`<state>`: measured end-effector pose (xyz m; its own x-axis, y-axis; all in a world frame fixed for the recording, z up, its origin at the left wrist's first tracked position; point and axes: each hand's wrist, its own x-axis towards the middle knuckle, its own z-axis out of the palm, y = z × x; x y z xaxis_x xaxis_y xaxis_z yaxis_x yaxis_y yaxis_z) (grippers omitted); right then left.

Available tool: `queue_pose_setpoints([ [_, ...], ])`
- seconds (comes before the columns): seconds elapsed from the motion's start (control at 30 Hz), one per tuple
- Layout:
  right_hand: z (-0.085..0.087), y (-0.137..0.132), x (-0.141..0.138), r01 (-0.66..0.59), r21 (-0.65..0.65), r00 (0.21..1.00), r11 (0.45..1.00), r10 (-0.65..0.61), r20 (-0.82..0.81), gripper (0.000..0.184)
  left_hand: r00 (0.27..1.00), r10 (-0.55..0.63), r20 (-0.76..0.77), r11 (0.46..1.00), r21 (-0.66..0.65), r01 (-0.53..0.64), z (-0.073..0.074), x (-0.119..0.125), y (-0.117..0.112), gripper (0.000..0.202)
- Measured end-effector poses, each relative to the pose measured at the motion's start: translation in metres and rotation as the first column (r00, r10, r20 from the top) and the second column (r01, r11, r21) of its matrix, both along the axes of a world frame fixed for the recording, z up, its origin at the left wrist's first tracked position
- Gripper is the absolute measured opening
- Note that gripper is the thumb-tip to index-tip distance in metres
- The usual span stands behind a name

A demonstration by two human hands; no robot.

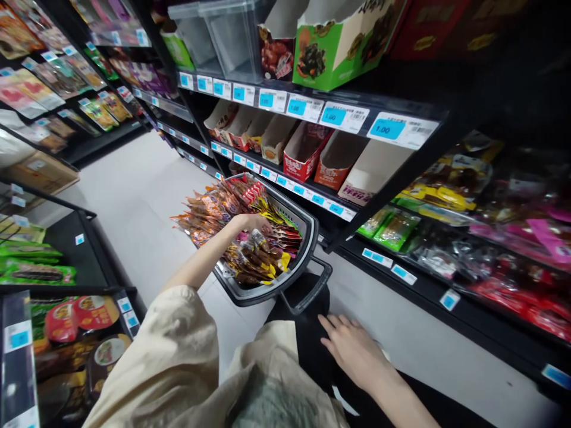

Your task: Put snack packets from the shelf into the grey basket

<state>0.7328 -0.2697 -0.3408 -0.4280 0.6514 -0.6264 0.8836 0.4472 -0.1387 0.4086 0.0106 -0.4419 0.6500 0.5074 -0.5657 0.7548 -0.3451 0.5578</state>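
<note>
A grey shopping basket with a black rim point(312, 229) is in front of me, packed with small snack packets point(209, 208) in orange, red, brown and yellow wrappers. My left hand point(257, 223) reaches in from the left and touches the packets near the middle. Its fingertips are hidden among the wrappers, so its grip does not show. The black basket handle point(310, 291) hangs down on the side nearest me. Below it, my right hand point(350, 345) lies over my dark-clothed leg, holding nothing, its fingers spread.
Shelves with price tags point(339, 116) run along the right, holding open cartons point(303, 157) and clear plastic bins point(232, 41). Bagged snacks point(446, 249) fill the racks at far right. A low display point(80, 321) with packaged food stands at left. Pale floor tiles point(134, 172) lie between.
</note>
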Motion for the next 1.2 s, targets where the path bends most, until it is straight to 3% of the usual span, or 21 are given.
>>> queue_pose_setpoints([
  [0.17,0.000,0.000,0.002,0.001,-0.016,0.999,1.000,-0.001,0.032,0.047,0.988,-0.107,0.109,0.994,0.002,0.107,0.004,-0.013,0.002,0.077],
  [0.5,0.006,0.003,-0.011,-0.045,0.013,0.998,0.999,0.044,0.043,0.048,0.919,-0.248,0.307,0.966,0.146,0.212,-0.006,-0.026,-0.005,0.065],
  [0.63,0.005,0.003,-0.013,-0.039,0.025,0.999,0.999,0.038,0.025,0.047,0.907,-0.318,0.277,0.947,0.134,0.291,-0.009,-0.029,-0.004,0.067],
  [0.83,0.001,-0.003,-0.009,-0.012,0.000,0.998,1.000,0.012,0.059,0.049,0.934,-0.271,0.232,0.953,0.198,0.227,-0.008,-0.038,-0.011,0.066],
  [1.0,0.004,0.000,-0.012,-0.003,-0.012,1.000,1.000,0.004,0.016,0.048,0.954,-0.198,0.224,0.955,0.265,0.136,0.010,-0.032,-0.020,0.046],
  [1.2,0.000,0.011,-0.004,0.025,0.083,0.998,0.996,-0.021,-0.053,0.046,0.972,-0.038,0.232,0.912,0.405,-0.061,0.047,-0.028,-0.029,0.014],
])
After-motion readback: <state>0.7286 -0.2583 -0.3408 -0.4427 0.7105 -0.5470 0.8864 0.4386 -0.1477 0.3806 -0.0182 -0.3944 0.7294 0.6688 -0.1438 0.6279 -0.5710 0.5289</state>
